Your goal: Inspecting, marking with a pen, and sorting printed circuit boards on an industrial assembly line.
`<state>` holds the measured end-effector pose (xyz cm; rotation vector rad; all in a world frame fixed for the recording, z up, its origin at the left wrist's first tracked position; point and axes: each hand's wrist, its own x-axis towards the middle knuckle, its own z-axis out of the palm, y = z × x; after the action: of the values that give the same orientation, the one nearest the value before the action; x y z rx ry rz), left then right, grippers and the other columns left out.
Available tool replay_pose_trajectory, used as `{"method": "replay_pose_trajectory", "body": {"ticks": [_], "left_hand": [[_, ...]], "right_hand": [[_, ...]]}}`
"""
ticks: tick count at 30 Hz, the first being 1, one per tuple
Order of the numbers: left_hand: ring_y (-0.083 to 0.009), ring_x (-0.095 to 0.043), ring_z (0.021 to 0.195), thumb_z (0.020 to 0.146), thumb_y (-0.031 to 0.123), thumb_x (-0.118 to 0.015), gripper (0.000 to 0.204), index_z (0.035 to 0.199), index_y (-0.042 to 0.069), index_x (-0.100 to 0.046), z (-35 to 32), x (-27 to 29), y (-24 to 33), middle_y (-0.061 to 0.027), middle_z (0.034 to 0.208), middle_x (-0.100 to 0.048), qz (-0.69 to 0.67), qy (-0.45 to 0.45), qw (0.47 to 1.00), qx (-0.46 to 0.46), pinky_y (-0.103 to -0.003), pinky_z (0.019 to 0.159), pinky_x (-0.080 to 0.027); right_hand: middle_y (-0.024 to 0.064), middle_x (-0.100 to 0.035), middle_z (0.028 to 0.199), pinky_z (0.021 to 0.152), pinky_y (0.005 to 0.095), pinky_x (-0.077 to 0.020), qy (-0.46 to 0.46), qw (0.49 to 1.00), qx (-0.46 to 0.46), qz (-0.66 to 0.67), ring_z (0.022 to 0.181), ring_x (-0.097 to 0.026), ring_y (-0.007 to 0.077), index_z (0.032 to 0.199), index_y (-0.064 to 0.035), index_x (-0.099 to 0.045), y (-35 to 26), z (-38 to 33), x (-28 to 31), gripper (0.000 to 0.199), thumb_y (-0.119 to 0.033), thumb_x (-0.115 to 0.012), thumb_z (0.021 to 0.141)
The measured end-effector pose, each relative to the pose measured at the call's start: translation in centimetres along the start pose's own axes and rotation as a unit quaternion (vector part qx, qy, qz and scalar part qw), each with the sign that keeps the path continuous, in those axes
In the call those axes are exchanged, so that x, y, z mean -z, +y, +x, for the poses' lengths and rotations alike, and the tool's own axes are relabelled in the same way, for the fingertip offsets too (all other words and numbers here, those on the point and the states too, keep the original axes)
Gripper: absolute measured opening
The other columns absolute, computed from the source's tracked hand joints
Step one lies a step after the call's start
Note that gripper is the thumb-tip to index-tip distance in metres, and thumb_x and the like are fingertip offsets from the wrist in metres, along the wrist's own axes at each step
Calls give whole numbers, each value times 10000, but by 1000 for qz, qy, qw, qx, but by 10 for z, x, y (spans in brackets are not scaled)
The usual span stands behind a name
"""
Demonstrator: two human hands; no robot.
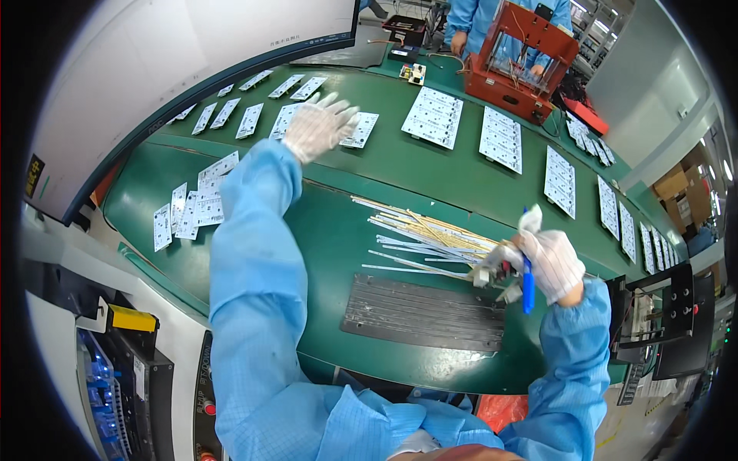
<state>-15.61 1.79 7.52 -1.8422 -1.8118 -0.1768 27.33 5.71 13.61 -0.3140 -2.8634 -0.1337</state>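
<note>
My left hand [321, 127], in a white glove, reaches over a row of white circuit boards. Its fingers are stretched out and apart, between a partly covered board [285, 120] and another board [359, 131]; touch cannot be made out. At the right, my gloved right hand [552, 257] is closed round a blue pen [528, 286]. Small pale and dark parts [492, 275] cluster at its fingertips, too blurred to name. Beside them lies a loose pile of thin white and yellowish strips [423, 230]. Nearer me rests a dark grooved plate [419, 313].
Larger white board panels [432, 117] line the green table [330, 230] toward the right. Loose boards [184, 211] overlap at the left, under a monitor [192, 46]. A red machine frame [516, 65] stands at the back, with a co-worker's hand [459, 42] beside it.
</note>
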Motion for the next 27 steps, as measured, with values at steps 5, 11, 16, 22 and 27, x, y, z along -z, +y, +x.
{"method": "replay_pose_trajectory", "body": {"ticks": [5,11,16,22,27], "left_hand": [[-382,-375,1313,950,503,-404,634,1383,40,-396,-60,36,144,-202,1372,-440,-304,-59,942,-127,-488,1119,-252],[-329,-315,1373,976,520,-269,604,1420,128,-390,-84,7,158,-102,1466,-383,-269,-134,931,-205,-546,1131,-182],[-303,-374,1333,925,564,-373,601,1323,133,-503,-81,13,154,-101,1375,-469,-347,-83,917,-178,-547,1106,-241],[-306,-445,1252,871,440,-534,429,1138,116,-620,-84,8,152,-100,1234,-571,-403,-90,903,-117,-471,1092,-297],[-298,-468,1233,871,427,-548,424,1136,107,-631,-82,7,151,-94,1245,-568,-453,-140,871,-127,-444,1094,-313]], "right_hand": [[109,-511,550,478,427,-435,-41,999,21,-24,514,-560,334,901,-67,-499,14,50,-40,188,-228,-594,884],[191,-575,686,558,454,-480,110,973,-185,78,682,-625,375,1015,-72,-513,72,124,-56,170,-216,-518,925],[200,-652,771,665,451,-516,88,985,-123,-84,774,-660,370,996,-53,-547,87,289,-98,205,-234,-475,931],[189,-683,919,701,459,-545,59,978,-176,-93,833,-685,324,978,-71,-651,54,427,-209,257,-285,-534,897],[237,-652,1003,836,456,-509,88,963,-248,62,954,-633,387,905,-1,-661,67,437,-214,481,-452,-494,919]]}}
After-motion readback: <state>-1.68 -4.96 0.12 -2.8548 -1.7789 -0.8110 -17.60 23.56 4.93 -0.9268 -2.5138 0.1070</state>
